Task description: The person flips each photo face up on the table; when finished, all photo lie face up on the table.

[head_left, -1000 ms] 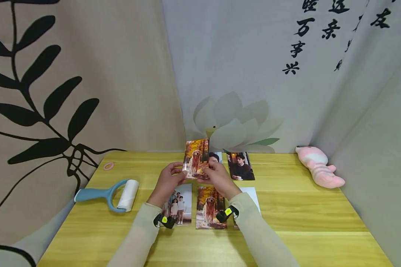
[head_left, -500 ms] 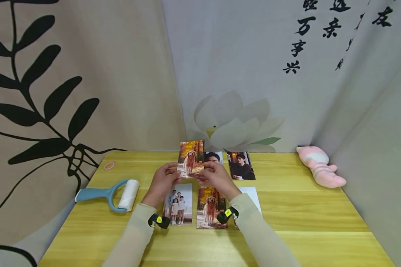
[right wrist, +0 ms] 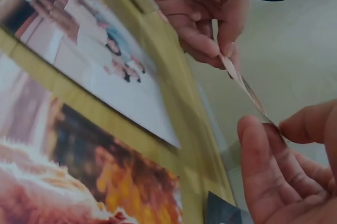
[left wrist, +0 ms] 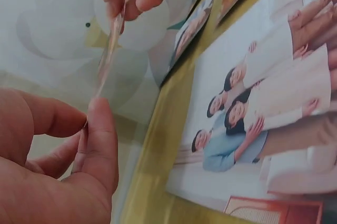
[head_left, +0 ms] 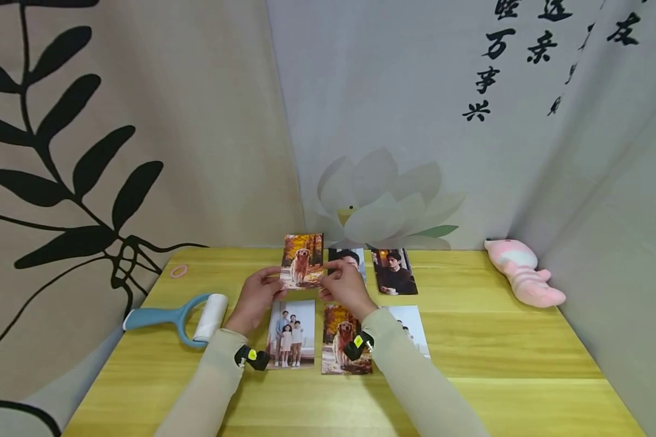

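Above the back of the table, both hands hold up a photo print of a golden dog among autumn leaves (head_left: 302,260). My left hand (head_left: 255,298) pinches its lower left edge between thumb and fingers; my right hand (head_left: 347,288) pinches the lower right edge. Both wrist views show the print (left wrist: 108,58) nearly edge-on and tilted up. Below the hands lie a family photo (head_left: 291,334) and another dog photo (head_left: 335,331). The right forearm partly covers a third, pale photo (head_left: 412,325). Behind the right hand, a man's portrait (head_left: 350,257) is partly hidden.
Back right of the hands lies a photo of a person in dark clothes (head_left: 395,273). A blue-handled lint roller (head_left: 166,318) and a pink ring (head_left: 178,271) are on the left. A pink plush toy (head_left: 523,273) rests at the right rear, near the curtain.
Both hands have carried the held dog photo leftward and slightly lower. More of the family photo, the man's portrait and the pale photo on the right now shows.
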`<state>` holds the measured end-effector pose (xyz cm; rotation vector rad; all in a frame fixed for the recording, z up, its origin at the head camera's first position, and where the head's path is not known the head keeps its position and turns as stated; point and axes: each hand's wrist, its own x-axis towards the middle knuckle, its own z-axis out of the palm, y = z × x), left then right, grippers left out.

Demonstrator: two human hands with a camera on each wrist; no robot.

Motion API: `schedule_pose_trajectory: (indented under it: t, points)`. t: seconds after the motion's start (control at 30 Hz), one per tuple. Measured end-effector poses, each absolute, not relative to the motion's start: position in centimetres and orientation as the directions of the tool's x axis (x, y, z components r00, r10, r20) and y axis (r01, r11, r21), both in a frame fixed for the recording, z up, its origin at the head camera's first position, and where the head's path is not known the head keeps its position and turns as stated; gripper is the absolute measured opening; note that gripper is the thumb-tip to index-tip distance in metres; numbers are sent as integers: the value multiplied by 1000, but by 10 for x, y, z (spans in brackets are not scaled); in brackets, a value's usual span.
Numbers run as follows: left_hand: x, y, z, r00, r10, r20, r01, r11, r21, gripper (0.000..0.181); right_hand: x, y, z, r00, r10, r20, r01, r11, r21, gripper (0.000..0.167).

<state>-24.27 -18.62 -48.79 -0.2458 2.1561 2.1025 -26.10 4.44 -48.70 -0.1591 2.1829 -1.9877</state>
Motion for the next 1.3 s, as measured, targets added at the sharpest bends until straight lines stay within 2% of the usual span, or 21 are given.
schedule_pose_trajectory:
  t: [0.3, 0.63, 0.87, 1.07, 1.3]
  points:
    - [-249, -194, -494, -971, -82, -227, -232, 70, 970, 43, -269, 34, -497, -978, -199, -69, 26, 215, -976, 41]
    - [-255, -193, -503, -970, -76, -231, -240, 138, 961, 37, -273, 36, -504, -981, -167, -100, 29, 380, -924, 40]
    - [-261, -194, -504, -968, -98, -230, -245, 197, 949, 36, -277, 35, -508, -979, -161, -123, 56, 369, -928, 40]
    - [-263, -194, -502, -959, -118, -256, -277, 226, 934, 35, -277, 33, -510, -978, -146, -149, 90, 349, -933, 33]
    - [-260, -193, -500, -958, -139, -252, -281, 258, 924, 36, -273, 31, -508, -980, -154, -125, 61, 365, -929, 32]
